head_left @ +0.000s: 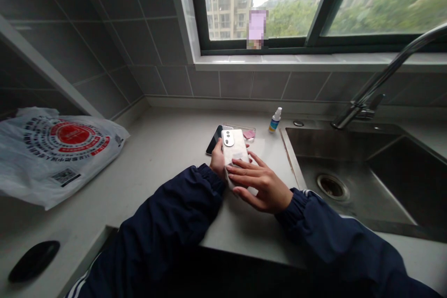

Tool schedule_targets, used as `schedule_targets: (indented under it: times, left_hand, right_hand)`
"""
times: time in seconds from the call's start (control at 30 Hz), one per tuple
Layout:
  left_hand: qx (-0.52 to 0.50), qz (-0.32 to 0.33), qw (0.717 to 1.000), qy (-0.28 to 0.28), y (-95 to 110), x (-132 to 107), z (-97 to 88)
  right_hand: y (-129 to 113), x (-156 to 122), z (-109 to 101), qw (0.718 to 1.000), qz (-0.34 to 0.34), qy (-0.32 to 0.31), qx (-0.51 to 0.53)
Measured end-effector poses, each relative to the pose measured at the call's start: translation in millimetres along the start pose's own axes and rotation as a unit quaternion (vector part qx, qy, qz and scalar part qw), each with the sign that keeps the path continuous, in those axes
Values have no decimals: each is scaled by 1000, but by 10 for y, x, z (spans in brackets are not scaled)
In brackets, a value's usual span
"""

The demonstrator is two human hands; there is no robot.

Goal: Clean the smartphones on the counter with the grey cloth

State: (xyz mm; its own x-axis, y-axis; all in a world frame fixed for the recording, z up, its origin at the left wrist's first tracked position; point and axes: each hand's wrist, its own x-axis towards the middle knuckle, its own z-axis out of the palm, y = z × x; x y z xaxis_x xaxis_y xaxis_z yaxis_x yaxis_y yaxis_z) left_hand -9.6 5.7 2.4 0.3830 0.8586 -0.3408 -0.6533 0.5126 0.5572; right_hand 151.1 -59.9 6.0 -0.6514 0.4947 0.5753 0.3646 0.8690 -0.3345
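A white phone (234, 145) with its camera bump facing up is held above the grey counter (164, 158). My left hand (218, 160) grips its left edge from underneath, fingers wrapped round it. My right hand (260, 182) lies over the phone's lower half with fingers stretched flat and pressed on its back. A second, dark phone (213, 139) lies flat on the counter just behind the white one. A clear case or tray with something pink in it (248, 133) sits beside it. A small spray bottle (275, 120) stands upright near the sink's left corner.
A steel sink (349, 167) with a drain and a tall tap (380, 79) fills the right side. A white plastic bag with a red print (56, 149) lies on the counter at left. A black round spot (34, 260) marks the near left surface. The window sill runs along the back.
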Motion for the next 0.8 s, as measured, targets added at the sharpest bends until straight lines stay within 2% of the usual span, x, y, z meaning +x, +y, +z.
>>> schedule_targets:
  times: [0.13, 0.27, 0.4, 0.53, 0.67, 0.8]
  left_hand:
    - [7, 30, 999, 32, 31, 35, -41]
    - [-19, 47, 997, 54, 25, 57, 2]
    - [-38, 11, 999, 3, -50, 37, 87]
    - [-15, -28, 999, -43, -139, 5, 116]
    - [11, -52, 995, -89, -167, -11, 91]
    - [23, -50, 995, -89, -173, -24, 92]
  right_hand:
    - [14, -11, 14, 999, 29, 43, -15]
    - [57, -28, 54, 991, 113, 25, -70]
    - [130, -36, 101, 979, 168, -13, -117]
    - [213, -54, 113, 968, 206, 10, -144]
    - [248, -72, 82, 967, 204, 45, -147]
    - [242, -75, 56, 973, 181, 47, -136]
